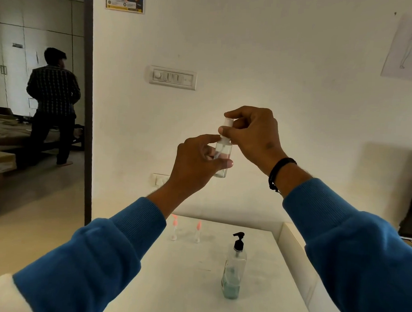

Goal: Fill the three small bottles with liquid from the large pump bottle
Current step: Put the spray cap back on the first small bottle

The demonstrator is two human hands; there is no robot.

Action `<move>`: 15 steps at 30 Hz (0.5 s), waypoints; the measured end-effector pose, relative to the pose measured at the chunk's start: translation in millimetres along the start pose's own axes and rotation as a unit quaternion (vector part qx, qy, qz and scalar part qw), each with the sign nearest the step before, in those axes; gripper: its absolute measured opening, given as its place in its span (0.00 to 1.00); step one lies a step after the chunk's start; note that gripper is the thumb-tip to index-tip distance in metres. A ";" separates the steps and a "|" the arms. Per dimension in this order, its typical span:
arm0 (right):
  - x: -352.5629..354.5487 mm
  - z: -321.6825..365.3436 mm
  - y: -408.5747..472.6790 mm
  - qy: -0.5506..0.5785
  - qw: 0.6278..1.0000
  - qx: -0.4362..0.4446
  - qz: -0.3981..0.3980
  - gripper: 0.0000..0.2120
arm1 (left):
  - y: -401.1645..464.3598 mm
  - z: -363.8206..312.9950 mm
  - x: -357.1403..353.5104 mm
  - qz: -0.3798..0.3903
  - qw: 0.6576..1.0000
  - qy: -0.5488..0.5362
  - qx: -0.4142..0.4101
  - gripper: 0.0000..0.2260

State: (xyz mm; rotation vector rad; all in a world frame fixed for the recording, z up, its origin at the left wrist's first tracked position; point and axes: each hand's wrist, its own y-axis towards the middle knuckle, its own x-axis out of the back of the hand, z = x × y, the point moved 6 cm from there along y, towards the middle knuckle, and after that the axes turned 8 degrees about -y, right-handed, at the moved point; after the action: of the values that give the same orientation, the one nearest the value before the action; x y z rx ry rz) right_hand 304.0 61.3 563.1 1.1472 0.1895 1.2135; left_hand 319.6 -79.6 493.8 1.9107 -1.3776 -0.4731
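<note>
Clear plastic catches the light: a small spray bottle (222,156) is held up in the air at the centre of the view, well above a white table (188,286). The left hand (197,160), coming from 7 o'clock, wraps its fingers and thumb around the bottle's body. The right hand (251,134), coming from 4 o'clock, pinches the white spray cap (227,123) at the bottle's top between thumb and forefinger. Whether the cap is being loosened or tightened cannot be told.

On the table below, toward 6 o'clock, stands the large pump bottle (233,269) with a black pump and a little bluish liquid at its bottom. At 7 o'clock from it, farther back, stand two small bottles with pink tops (174,228) (198,230), near each other.

The risk seems to be a slip: the bottle is smooth and held high, so a hard twist could tip it, spill liquid or drop the cap. The low level in the pump bottle may also run short.
</note>
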 end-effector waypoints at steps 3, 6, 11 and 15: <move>0.3 -1.2 -0.4 0.010 1.000 -0.006 -0.014 0.14 | -0.1 -3.3 0.9 0.004 1.000 0.000 -0.005 0.26; 0.6 -5.3 -0.5 0.040 0.998 -0.024 -0.031 0.11 | 2.0 -6.0 4.2 0.003 1.000 -0.002 -0.010 0.27; -2.3 -10.4 0.0 0.101 0.993 -0.047 -0.026 0.13 | 4.4 -5.1 4.3 0.000 1.000 0.003 -0.007 0.28; -2.1 -5.9 -2.5 0.054 0.998 -0.022 -0.026 0.13 | 2.9 -0.2 4.5 0.000 1.000 0.004 -0.001 0.28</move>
State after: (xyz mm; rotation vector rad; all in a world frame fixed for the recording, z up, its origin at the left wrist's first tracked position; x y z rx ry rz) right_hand 300.9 63.3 557.5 1.0334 0.2710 1.2293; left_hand 319.5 -84.2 496.6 1.9104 -1.3715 -0.4664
